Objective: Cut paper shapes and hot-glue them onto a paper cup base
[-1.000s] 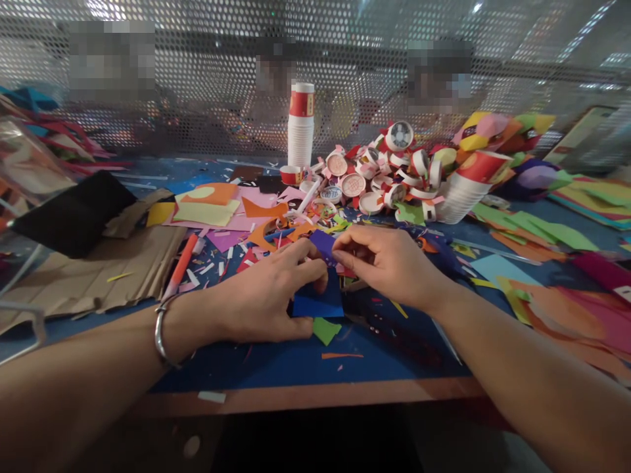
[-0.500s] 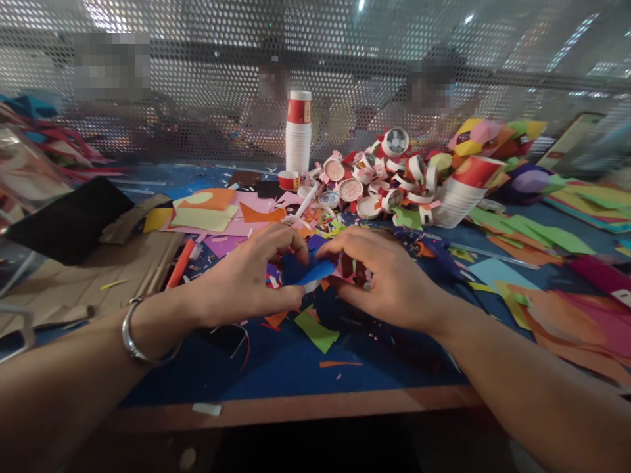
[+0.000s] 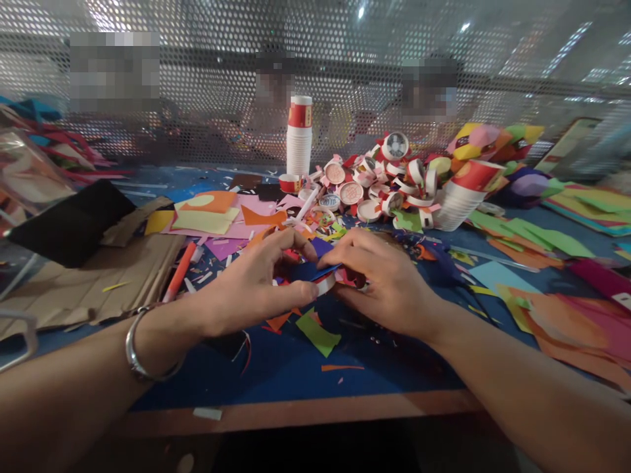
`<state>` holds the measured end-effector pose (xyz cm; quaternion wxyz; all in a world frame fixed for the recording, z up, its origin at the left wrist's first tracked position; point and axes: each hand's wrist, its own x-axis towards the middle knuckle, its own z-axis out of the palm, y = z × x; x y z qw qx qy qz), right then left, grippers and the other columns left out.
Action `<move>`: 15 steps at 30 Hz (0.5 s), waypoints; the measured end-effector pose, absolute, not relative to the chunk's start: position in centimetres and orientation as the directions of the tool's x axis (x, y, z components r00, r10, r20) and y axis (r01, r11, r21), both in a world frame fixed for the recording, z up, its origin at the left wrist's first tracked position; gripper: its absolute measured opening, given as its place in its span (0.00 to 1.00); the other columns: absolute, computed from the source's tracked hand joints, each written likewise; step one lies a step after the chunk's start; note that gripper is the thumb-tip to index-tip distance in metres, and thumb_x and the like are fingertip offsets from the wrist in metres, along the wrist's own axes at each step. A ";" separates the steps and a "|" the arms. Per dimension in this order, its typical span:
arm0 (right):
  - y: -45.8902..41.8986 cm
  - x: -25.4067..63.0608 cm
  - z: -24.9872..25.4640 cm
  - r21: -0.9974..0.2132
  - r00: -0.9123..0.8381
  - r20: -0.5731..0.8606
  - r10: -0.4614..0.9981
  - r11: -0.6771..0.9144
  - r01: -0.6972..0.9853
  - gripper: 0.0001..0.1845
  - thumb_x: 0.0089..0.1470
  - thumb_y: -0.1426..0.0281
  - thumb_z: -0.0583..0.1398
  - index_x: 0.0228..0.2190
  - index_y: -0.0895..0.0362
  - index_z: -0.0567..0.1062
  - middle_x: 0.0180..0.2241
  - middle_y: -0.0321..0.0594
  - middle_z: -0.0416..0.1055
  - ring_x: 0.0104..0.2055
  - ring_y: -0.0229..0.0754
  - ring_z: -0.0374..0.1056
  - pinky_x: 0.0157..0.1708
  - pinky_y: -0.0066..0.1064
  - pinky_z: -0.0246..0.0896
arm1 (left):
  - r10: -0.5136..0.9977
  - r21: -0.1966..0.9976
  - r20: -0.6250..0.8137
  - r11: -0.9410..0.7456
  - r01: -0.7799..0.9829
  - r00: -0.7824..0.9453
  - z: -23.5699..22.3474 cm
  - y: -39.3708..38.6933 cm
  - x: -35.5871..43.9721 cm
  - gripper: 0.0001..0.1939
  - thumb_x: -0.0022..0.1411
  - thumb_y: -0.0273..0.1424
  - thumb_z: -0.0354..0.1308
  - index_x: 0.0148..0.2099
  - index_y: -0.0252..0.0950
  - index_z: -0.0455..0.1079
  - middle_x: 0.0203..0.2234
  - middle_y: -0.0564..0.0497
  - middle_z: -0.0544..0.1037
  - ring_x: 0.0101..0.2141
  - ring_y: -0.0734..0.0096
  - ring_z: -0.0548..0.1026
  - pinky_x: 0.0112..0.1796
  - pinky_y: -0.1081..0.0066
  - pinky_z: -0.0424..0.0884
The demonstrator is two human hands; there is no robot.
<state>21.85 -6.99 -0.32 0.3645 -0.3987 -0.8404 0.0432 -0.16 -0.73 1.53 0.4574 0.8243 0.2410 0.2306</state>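
Between my hands, above the table, is a piece of blue paper (image 3: 308, 270) with a white rim, which looks like a cut paper-cup base (image 3: 326, 284), just under it. My left hand (image 3: 251, 279) grips this work from the left, thumb against the white rim and fingers curled over the far side. From the right, my right hand (image 3: 389, 282) pinches the blue paper and the base, thumb below and fingers above. The fingers hide part of both pieces. Below them lies a green paper scrap (image 3: 318, 332).
Behind the hands is a heap of cut cup bases (image 3: 351, 193), between an upright cup stack (image 3: 298, 148) and a leaning one (image 3: 461, 203). Left are cardboard (image 3: 123, 276) and an orange marker (image 3: 180, 270); right are coloured sheets (image 3: 566, 322). A perforated screen (image 3: 207, 98) stands behind.
The blue paper has tilted flatter, and more of the white rim shows beneath it. My right fingers have closed in over the paper, nearer my left hand.
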 end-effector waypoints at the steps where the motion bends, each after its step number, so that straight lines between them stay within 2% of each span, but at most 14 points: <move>1: -7.0 21.8 -0.3 -0.376 -0.412 0.582 0.701 0.681 0.628 0.08 0.59 0.73 0.62 0.42 0.54 0.74 0.40 0.42 0.69 0.42 0.45 0.67 0.42 0.36 0.64 | 0.618 0.879 0.153 -0.442 0.180 0.771 1.6 -0.8 -0.1 0.16 0.62 0.36 0.61 0.49 0.36 0.65 0.41 0.46 0.75 0.38 0.67 0.76 0.36 0.65 0.74; 4: -6.9 21.8 -0.3 -0.433 -0.386 0.598 0.702 0.688 0.582 0.07 0.60 0.73 0.62 0.42 0.54 0.75 0.39 0.41 0.70 0.41 0.44 0.67 0.40 0.35 0.63 | 0.626 0.904 0.153 -0.401 0.148 0.765 2.0 -0.8 -0.3 0.18 0.62 0.37 0.63 0.50 0.37 0.65 0.45 0.45 0.76 0.42 0.65 0.77 0.37 0.67 0.75; 8: -6.7 21.9 -0.2 -0.505 -0.340 0.581 0.739 0.655 0.562 0.04 0.60 0.68 0.64 0.37 0.55 0.76 0.33 0.38 0.68 0.35 0.41 0.63 0.34 0.33 0.59 | 0.560 0.896 0.173 -0.432 0.107 0.810 2.5 -0.5 -0.8 0.20 0.60 0.34 0.67 0.53 0.37 0.67 0.49 0.44 0.75 0.49 0.62 0.76 0.43 0.65 0.76; 12: -6.5 21.9 -0.4 -0.583 -0.261 0.551 0.793 0.589 0.560 0.14 0.59 0.63 0.66 0.26 0.56 0.71 0.27 0.34 0.61 0.30 0.38 0.58 0.29 0.31 0.53 | 0.547 0.905 0.136 -0.408 0.121 0.826 2.7 -0.6 -0.9 0.19 0.59 0.35 0.68 0.50 0.36 0.69 0.41 0.48 0.79 0.40 0.67 0.78 0.40 0.69 0.75; 15: -6.5 21.7 -0.4 -0.703 -0.213 0.481 0.851 0.519 0.486 0.11 0.58 0.62 0.66 0.31 0.57 0.76 0.27 0.33 0.64 0.28 0.35 0.59 0.27 0.29 0.54 | 0.608 0.908 0.127 -0.389 0.155 0.783 2.5 -0.7 -0.6 0.16 0.60 0.37 0.67 0.46 0.34 0.73 0.36 0.48 0.80 0.35 0.69 0.77 0.35 0.71 0.74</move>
